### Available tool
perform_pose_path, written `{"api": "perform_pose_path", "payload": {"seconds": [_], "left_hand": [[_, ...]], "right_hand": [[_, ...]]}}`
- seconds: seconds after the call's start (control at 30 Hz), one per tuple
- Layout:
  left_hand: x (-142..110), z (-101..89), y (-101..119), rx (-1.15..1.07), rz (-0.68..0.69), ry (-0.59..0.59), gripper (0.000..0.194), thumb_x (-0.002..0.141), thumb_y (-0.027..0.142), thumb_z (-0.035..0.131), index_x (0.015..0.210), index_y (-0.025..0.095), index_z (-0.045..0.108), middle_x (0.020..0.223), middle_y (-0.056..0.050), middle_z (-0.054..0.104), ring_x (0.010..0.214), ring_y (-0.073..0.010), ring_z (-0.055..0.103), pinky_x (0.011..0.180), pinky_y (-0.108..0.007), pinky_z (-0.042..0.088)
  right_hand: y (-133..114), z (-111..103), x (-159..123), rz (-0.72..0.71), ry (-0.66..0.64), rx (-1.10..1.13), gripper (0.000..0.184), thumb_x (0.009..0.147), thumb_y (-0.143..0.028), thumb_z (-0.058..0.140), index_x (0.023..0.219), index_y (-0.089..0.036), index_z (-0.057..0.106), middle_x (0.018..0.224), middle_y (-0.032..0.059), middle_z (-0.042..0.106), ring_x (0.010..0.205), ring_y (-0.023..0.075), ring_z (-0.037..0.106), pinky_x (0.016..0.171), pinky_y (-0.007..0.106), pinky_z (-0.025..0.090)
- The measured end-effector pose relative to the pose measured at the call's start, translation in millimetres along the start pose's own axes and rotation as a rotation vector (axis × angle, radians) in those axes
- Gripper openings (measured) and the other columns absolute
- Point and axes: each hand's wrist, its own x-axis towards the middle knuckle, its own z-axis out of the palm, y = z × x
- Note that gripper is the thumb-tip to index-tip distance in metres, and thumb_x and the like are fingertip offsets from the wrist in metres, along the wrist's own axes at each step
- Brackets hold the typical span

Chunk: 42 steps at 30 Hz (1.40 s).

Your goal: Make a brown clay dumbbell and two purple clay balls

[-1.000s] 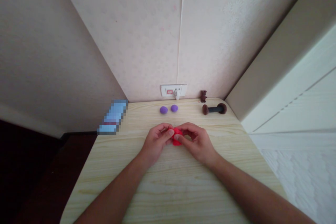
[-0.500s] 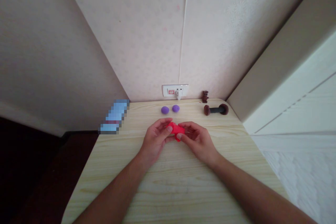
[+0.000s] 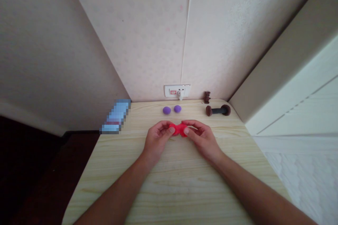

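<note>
Between my two hands is a piece of red modelling clay (image 3: 180, 129), narrow in the middle and wider at both ends. My left hand (image 3: 157, 139) pinches its left end between thumb and fingers. The right end is held by my right hand (image 3: 202, 140), the thumb lying on top. My fingers partly cover both ends. Just beyond the hands, two purple clay balls (image 3: 167, 110) lie side by side on the wood-grain table (image 3: 174, 190).
Right of the balls lies a small dumbbell shape (image 3: 218, 110) with brown ends and a black bar. A small brown figure (image 3: 207, 97) stands behind it. A wall socket (image 3: 177, 91) with a white plug is at the back. A blurred blue object (image 3: 115, 116) sits at the left edge.
The red clay has been turned and pulled level between my hands; the bit that hung below it no longer shows. My right thumb has shifted slightly up and right.
</note>
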Motion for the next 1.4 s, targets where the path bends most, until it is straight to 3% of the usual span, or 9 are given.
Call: {"api": "perform_pose_path", "payload": {"seconds": [0.1,0.23,0.4,0.6,0.8,0.93,1.17,1.27,1.4], "left_hand": [[0.6,-0.1,-1.0,0.008,0.024,0.003,0.025,0.080,0.032,0.081,0.093,0.016,0.067,0.088,-0.002,0.071,0.080,-0.0119,0.067,0.078,-0.024,0.054],[-0.4,0.0,2.2,0.069,0.046,-0.043,0.025,0.077,0.029,0.084,0.090,0.016,0.067,0.086,-0.001,0.071,0.082,-0.0112,0.067,0.076,-0.020,0.052],[-3.6,0.3,4.1,0.170,0.037,-0.112,0.035,0.068,0.025,0.089,0.098,0.015,0.075,0.099,-0.008,0.078,0.092,-0.0192,0.073,0.082,-0.028,0.057],[-7.0,1.7,1.0,0.273,0.085,-0.024,0.029,0.072,0.024,0.086,0.098,0.015,0.079,0.100,-0.009,0.079,0.091,-0.0202,0.074,0.084,-0.030,0.058],[-5.0,0.0,2.7,0.277,0.092,0.032,0.028,0.075,0.027,0.083,0.099,0.014,0.079,0.097,-0.009,0.081,0.086,-0.0193,0.075,0.081,-0.029,0.059],[-4.1,-0.8,4.1,0.255,0.078,0.040,0.027,0.074,0.028,0.085,0.097,0.014,0.080,0.093,-0.009,0.081,0.081,-0.0187,0.075,0.078,-0.028,0.060],[-4.4,1.7,4.0,0.204,0.037,0.072,0.028,0.072,0.030,0.086,0.095,0.014,0.081,0.087,-0.008,0.082,0.074,-0.0175,0.074,0.071,-0.026,0.060],[-5.0,3.1,1.3,0.182,0.025,0.106,0.028,0.072,0.029,0.086,0.096,0.015,0.082,0.090,-0.008,0.082,0.077,-0.0180,0.074,0.072,-0.027,0.060],[-7.2,6.4,-0.7,0.128,-0.004,0.111,0.026,0.077,0.034,0.082,0.096,0.016,0.082,0.096,-0.008,0.082,0.085,-0.0198,0.075,0.078,-0.029,0.061]], "right_hand": [[-3.5,-0.7,0.1,-0.009,-0.018,-0.027,0.052,0.061,-0.033,0.094,0.108,-0.022,0.074,0.094,0.0047,0.080,0.085,0.0192,0.075,0.084,0.035,0.063],[-6.4,-4.1,1.8,-0.006,0.001,-0.033,0.044,0.061,-0.033,0.094,0.100,-0.021,0.077,0.092,0.0048,0.081,0.087,0.0200,0.076,0.089,0.036,0.062],[-4.6,-7.1,3.5,-0.015,0.027,-0.053,0.037,0.061,-0.033,0.094,0.091,-0.019,0.078,0.088,0.0050,0.081,0.081,0.0195,0.076,0.084,0.035,0.062],[1.8,-3.3,3.4,-0.068,-0.002,0.056,0.030,0.059,-0.024,0.095,0.079,-0.022,0.073,0.084,-0.0008,0.078,0.078,0.0139,0.072,0.078,0.027,0.058],[-4.2,-4.9,1.6,-0.128,-0.070,-0.027,0.013,0.079,-0.033,0.083,0.084,-0.021,0.079,0.086,0.0016,0.074,0.081,0.0129,0.067,0.076,0.025,0.054],[-4.1,-4.3,1.8,-0.134,-0.092,-0.014,0.015,0.074,-0.030,0.087,0.083,-0.023,0.079,0.083,0.0000,0.072,0.079,0.0124,0.067,0.075,0.025,0.055],[3.0,-2.0,1.8,-0.114,-0.119,0.018,0.014,0.073,-0.026,0.088,0.077,-0.022,0.075,0.113,0.0040,0.071,0.095,0.0167,0.071,0.088,0.033,0.058],[6.1,0.1,1.3,-0.201,-0.149,-0.011,0.014,0.075,-0.024,0.086,0.079,-0.023,0.074,0.101,0.0041,0.072,0.095,0.0181,0.071,0.087,0.034,0.058],[9.2,1.0,-0.1,-0.414,-0.086,-0.291,0.013,0.077,-0.022,0.084,0.078,-0.023,0.071,0.095,0.0056,0.068,0.091,0.0186,0.068,0.083,0.034,0.057]]}}
